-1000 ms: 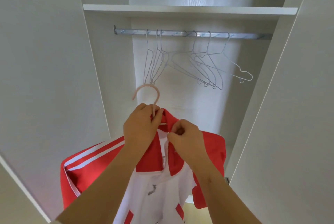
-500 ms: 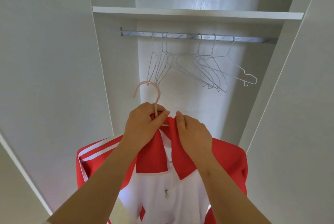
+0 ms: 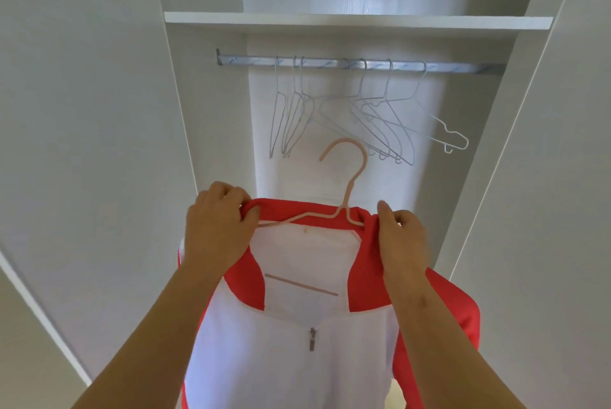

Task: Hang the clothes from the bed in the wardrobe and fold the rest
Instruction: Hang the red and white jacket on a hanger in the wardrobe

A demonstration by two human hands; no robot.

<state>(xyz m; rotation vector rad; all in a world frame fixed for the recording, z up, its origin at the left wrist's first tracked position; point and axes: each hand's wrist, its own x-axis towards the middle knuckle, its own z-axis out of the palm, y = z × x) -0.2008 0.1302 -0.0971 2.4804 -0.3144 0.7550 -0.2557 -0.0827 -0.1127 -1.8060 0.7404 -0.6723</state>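
With both hands point(image 3: 218, 227) point(image 3: 401, 236) pinching the jacket point(image 3: 297, 359) collar, best kept level while lifting the hanger point(image 3: 347, 177) hook onto the rail point(image 3: 330, 63).

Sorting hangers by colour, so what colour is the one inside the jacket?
Pale pink hanger, clearest in the head view.

A white shelf point(image 3: 357, 21) runs across the top, with a metal rail point(image 3: 330, 63) just beneath it carrying several bare wire hangers point(image 3: 373, 117), three bunched at the left and the others fanned out toward the right.
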